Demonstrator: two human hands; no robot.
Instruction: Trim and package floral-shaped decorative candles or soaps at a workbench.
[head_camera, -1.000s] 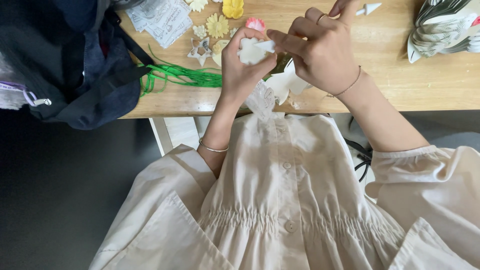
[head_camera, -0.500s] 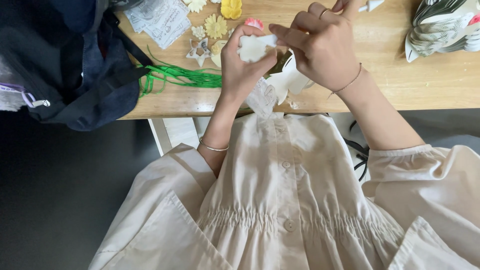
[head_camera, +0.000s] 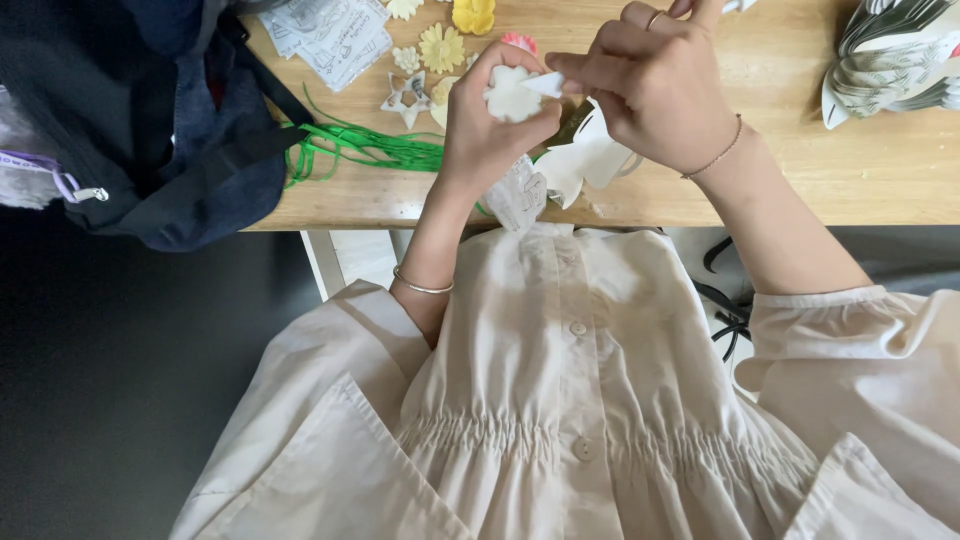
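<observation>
Both hands (head_camera: 655, 95) higher now, grip pinched on white paper flower (head_camera: 512, 95).

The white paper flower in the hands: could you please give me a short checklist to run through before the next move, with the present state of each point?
1. Left hand holds the white paper flower: ok, fingers curl round it.
2. Right hand grips a petal tip: ok, pinched at the flower's right edge.
3. Flower is over the wooden table, not past its edge: ok.
4. Green wire bundle is apart from both hands: ok, it lies to the left.
5. White cut-out sheet lies wholly on the table: not ok, it overhangs the near edge.
6. Flower untorn: cannot tell, the fingers cover most of it.
</observation>
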